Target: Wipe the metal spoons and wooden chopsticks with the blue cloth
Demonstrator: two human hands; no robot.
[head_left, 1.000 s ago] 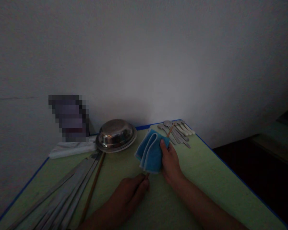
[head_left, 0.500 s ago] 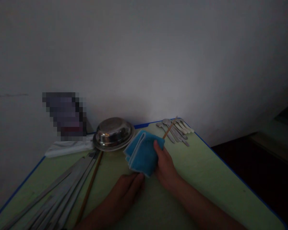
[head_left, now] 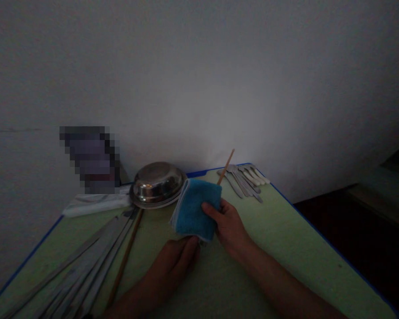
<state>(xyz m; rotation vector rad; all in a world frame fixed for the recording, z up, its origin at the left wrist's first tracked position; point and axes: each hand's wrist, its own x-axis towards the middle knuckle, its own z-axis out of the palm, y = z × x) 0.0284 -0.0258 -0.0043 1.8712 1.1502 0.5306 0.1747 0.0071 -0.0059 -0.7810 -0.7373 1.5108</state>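
A folded blue cloth (head_left: 194, 208) with a pale edge is in my right hand (head_left: 228, 223), thumb pressed on its front. Out of the cloth's top right side sticks a thin wooden chopstick (head_left: 226, 166), tilted up and to the right. My left hand (head_left: 181, 257) is closed just below the cloth, in line with the chopstick. Its fingers appear to grip the chopstick's lower end, which is hidden. The cloth covers the middle of the stick.
Upturned metal bowl (head_left: 158, 181) on plates stands near the wall. Spoons and other cutlery (head_left: 244, 181) lie at the back right. Several long flat grey strips (head_left: 86, 266) and a brown stick (head_left: 126, 257) are on the left. Behind them lies a white folded item (head_left: 96, 201).
The cloth has swung round so its broad face shows more, and its folds have closed up. The chopstick's tip has risen and shifted left. My left hand has barely moved.
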